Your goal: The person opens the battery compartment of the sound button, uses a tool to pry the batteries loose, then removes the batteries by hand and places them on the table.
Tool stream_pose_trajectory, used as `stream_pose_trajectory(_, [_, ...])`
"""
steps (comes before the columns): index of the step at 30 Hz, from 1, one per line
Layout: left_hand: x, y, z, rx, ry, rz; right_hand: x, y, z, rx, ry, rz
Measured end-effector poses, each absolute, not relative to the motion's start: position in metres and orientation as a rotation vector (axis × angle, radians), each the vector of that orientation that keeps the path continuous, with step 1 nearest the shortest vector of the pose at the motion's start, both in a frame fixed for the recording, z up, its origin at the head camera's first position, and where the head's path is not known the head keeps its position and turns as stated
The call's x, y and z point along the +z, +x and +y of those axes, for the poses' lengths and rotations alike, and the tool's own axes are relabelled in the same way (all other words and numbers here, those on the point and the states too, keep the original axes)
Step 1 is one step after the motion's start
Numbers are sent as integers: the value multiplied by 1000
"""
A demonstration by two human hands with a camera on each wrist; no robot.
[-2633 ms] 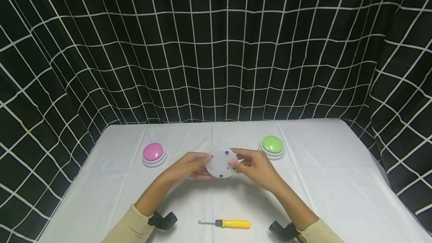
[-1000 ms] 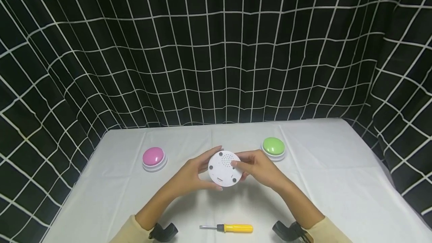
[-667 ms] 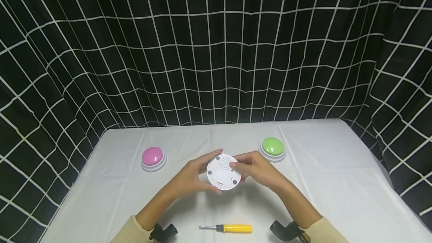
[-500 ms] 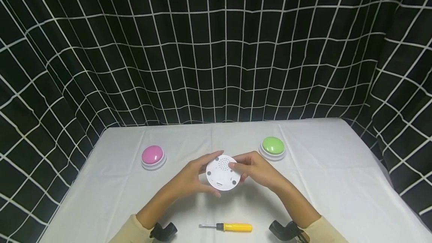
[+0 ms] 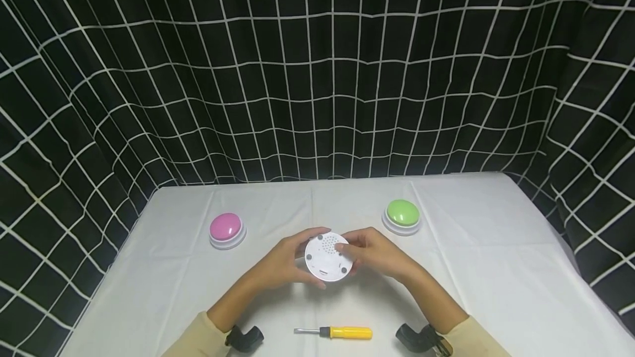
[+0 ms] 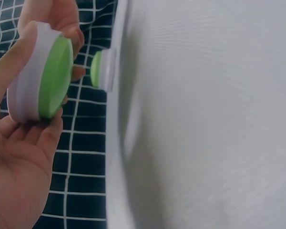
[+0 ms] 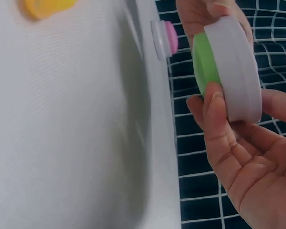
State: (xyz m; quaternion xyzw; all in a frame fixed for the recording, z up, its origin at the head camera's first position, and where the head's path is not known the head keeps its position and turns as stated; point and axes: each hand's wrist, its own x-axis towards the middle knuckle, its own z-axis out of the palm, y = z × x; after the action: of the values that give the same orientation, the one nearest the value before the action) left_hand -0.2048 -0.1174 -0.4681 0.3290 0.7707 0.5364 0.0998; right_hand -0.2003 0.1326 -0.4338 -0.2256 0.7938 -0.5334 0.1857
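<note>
Green-domed, the held button [image 5: 324, 263] tilts its underside towards me between my right hand [image 5: 378, 254], pinching it, and my left hand [image 5: 283, 263], curved round the rim (probably to steady it).

Plain beige cloth left sleeve [image 5: 199, 337], plain beige cloth right sleeve [image 5: 473, 338], black elbow-shaped left wrist camera [image 5: 246, 339], matching black elbow-shaped right wrist camera [image 5: 416, 339], left hand [image 5: 286, 263] bare, right hand [image 5: 377, 252] bare.

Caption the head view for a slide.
Left hand and right hand hold an upturned button above a white tablecloth; pink button and green button beyond, yellow screwdriver nearer.
</note>
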Motion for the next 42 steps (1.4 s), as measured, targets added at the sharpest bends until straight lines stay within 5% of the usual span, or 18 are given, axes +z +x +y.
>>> stream_pose_trajectory(42, [-502,-204,-114,1464,770,2361,-450,-194,122,-1232,-690,2576])
